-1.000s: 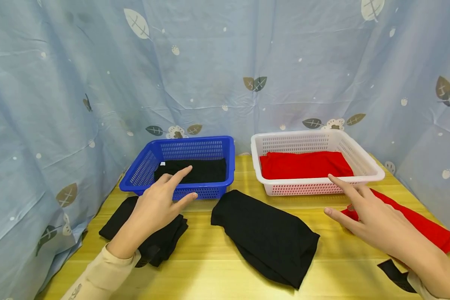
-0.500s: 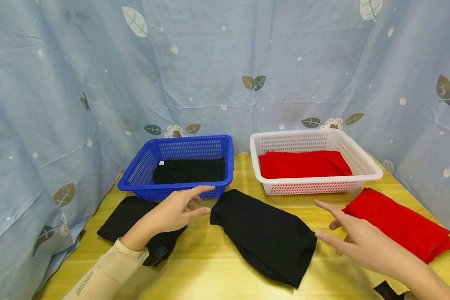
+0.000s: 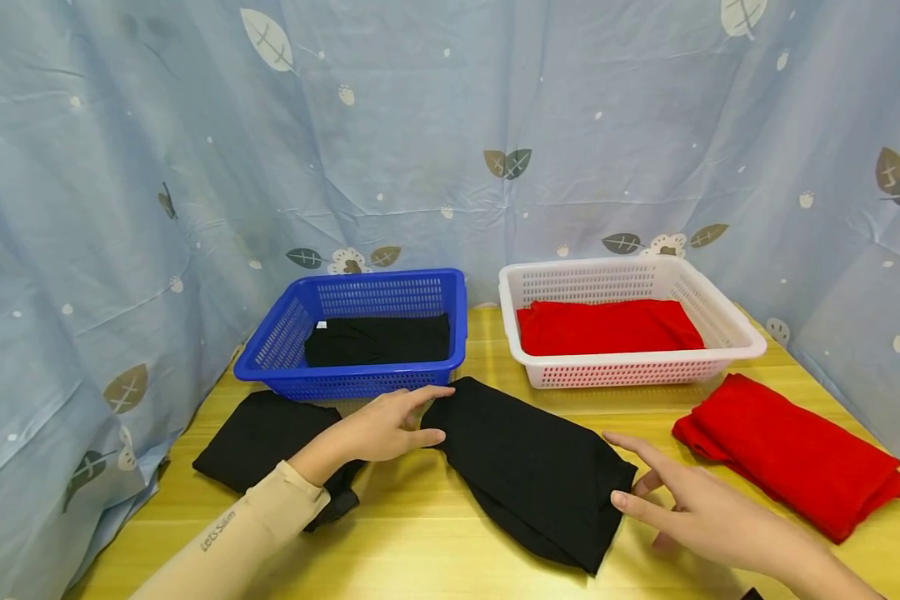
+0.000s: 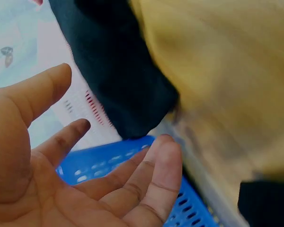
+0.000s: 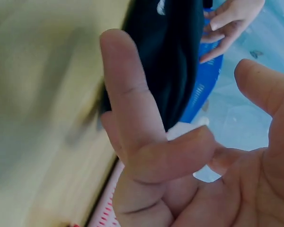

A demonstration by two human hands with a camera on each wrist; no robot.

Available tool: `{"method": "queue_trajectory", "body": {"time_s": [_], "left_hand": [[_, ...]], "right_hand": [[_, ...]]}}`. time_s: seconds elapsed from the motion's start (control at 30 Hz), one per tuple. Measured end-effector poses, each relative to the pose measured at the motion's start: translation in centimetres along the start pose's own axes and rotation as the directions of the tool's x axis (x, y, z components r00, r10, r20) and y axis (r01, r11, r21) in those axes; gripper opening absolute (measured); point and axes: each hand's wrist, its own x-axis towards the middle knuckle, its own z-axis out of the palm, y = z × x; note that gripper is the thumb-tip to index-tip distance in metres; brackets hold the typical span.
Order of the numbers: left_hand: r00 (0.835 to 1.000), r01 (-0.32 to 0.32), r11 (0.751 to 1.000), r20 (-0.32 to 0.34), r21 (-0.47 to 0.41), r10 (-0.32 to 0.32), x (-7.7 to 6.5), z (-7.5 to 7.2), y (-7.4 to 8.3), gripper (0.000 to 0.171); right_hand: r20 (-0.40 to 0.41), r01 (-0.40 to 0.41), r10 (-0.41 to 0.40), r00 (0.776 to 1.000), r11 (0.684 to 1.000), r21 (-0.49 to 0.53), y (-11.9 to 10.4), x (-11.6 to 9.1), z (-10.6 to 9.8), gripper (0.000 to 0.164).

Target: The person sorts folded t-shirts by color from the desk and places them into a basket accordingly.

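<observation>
A folded black garment (image 3: 532, 467) lies slantwise on the table between my two hands. My left hand (image 3: 382, 427) is at its left end, thumb and index finger apart with the fingertips right at the cloth's edge. At the opposite end is my right hand (image 3: 693, 508), its thumb and index finger spread around the corner. Neither hand grips anything. In the left wrist view, the left hand (image 4: 94, 175) faces the black garment (image 4: 113, 71) with its fingers loosely bent. The right wrist view has the garment (image 5: 165, 56) beyond the fingers (image 5: 128, 85) of the right hand.
A blue basket (image 3: 360, 379) holding folded black cloth (image 3: 378, 342) stands behind, left of a white basket (image 3: 630, 375) with red cloth (image 3: 607, 327). Another black garment (image 3: 262, 442) lies at left, partly behind the left arm; folded red cloth (image 3: 795, 454) lies at right. A patterned curtain (image 3: 420, 108) hangs behind.
My left hand has come down and right from over the blue basket to the black garment's left end. My right hand has moved left and down from beside the red cloth to the right end.
</observation>
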Motion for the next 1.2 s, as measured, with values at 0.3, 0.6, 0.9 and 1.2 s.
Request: {"method": "queue_trajectory", "body": {"time_s": [0.3,0.6,0.9,1.2], "left_hand": [[0.999,0.023,0.999,0.039,-0.029,-0.022,1.3,1.3,-0.2,0.067],[0.997,0.063,0.994,0.045,-0.090,-0.059,1.0,1.5,0.4,0.064],[0.987,0.072,0.983,0.156,-0.167,-0.045,-0.1,1.3,1.1,0.062],[0.976,0.148,0.903,0.205,-0.402,-0.068,0.0,0.9,0.6,0.068]], "right_hand": [[0.008,0.009,-0.010,1.000,0.999,0.051,0.2,0.5,0.8,0.075],[0.004,0.039,-0.040,0.999,0.995,0.088,0.7,1.1,0.6,0.072],[-0.017,0.004,-0.003,1.000,0.996,0.084,1.9,2.6,-1.4,0.070],[0.024,-0.018,0.015,1.000,0.989,0.148,2.3,3.3,-2.6,0.074]]}}
